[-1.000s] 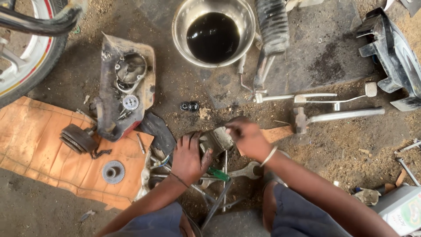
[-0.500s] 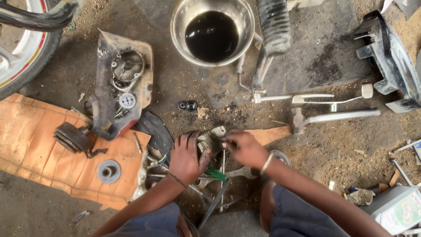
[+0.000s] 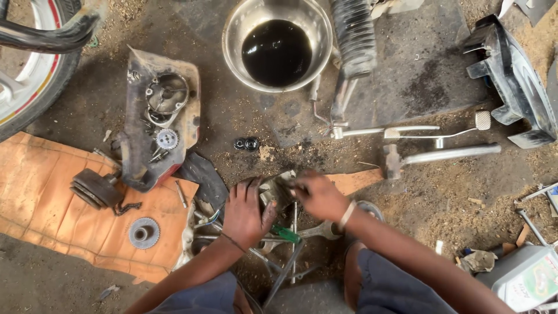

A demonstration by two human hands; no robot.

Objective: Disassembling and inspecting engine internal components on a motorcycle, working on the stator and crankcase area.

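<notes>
My left hand (image 3: 246, 212) presses down on a small grey metal engine part (image 3: 274, 192) on the dirt floor, fingers curled around its left side. My right hand (image 3: 317, 195), with a bracelet at the wrist, grips the same part from the right; its fingers are blurred. Below the hands lie a green-handled screwdriver (image 3: 285, 234) and several wrenches (image 3: 317, 231). What the fingers pinch is hidden.
A steel bowl of black oil (image 3: 277, 49) stands at the top. An engine cover with gears (image 3: 158, 116) rests on orange cardboard (image 3: 52, 192) beside a sprocket (image 3: 143, 232). A wheel (image 3: 32, 75) is top left, a fork with rubber boot (image 3: 353, 40), levers (image 3: 442, 154), an oil bottle (image 3: 526, 279).
My right hand has slid left and down onto the part, closer to my left hand. The left hand has stayed on the part.
</notes>
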